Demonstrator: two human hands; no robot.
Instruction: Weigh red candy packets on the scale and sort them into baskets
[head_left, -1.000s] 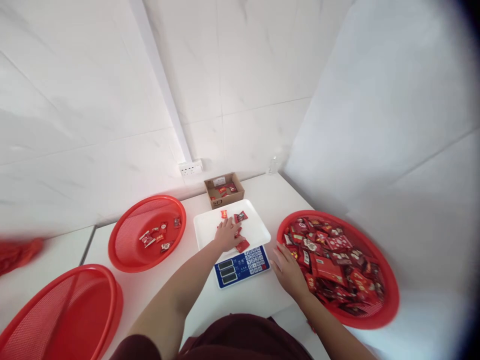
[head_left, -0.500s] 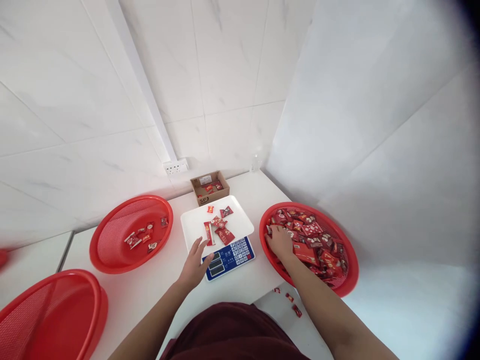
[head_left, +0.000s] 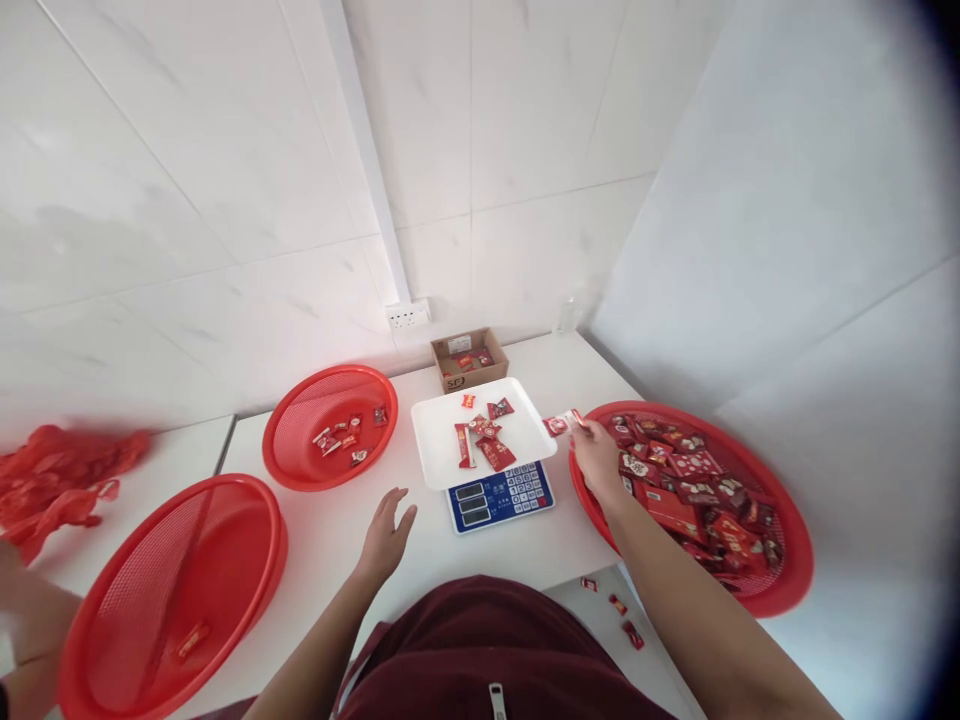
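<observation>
The person's right hand (head_left: pixel 598 457) pinches a small red wrapped sweet (head_left: pixel 562 423) between thumb and fingertips, with the sweet sticking out past the fingers toward the left. The sweet hangs right at the right edge of a flat white plastic scale tray (head_left: pixel 442 465) and is not lying on it. Several more loose red wrapped sweets (head_left: pixel 480 442) lie on the tray, to the left of the right hand. Nearer the person than the tray, the blue front panel of the scale (head_left: pixel 500 495), with keypad and displays, sits between the two hands. The right forearm crosses the near-left rim of a wide round red mesh basket (head_left: pixel 772 603). This basket is heaped with red packets (head_left: pixel 690 490) and lies just to the right of that hand.

The left hand (head_left: pixel 386 535) is open with fingers spread and holds nothing. It is low over the white table (head_left: pixel 330 520), just left of the blue panel, and whether it touches the table cannot be told. Beyond the left hand stands a smaller round red mesh basket (head_left: pixel 300 450) with a few sweets in it. Well to its left is a large red mesh basket (head_left: pixel 150 560). Past both hands, beyond the tray, sits a small open brown cardboard box (head_left: pixel 459 381).
</observation>
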